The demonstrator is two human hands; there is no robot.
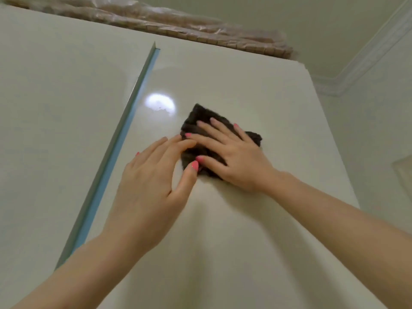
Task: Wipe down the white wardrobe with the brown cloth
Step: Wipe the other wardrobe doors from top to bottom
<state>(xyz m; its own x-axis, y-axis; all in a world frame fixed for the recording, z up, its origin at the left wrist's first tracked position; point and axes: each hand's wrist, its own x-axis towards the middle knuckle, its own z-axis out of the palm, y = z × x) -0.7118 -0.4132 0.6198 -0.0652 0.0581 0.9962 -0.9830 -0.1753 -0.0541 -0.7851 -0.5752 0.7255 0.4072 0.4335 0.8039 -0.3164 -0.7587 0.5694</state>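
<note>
left hand [142, 197]: flat, fingertips touching cloth edge, holding nothing | right hand [231, 157]: fingers straight, pressing brown cloth [198, 126] against white wardrobe [245, 85] door, upper panel | advice: keep even palm pressure, overlap strokes toward the top edge

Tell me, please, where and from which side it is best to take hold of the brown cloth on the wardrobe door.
Probably the upper corner of the brown cloth, from above. It sticks out bare past the fingers of the right hand, which presses the cloth flat on the white wardrobe; the left hand crowds its lower left edge.
</note>
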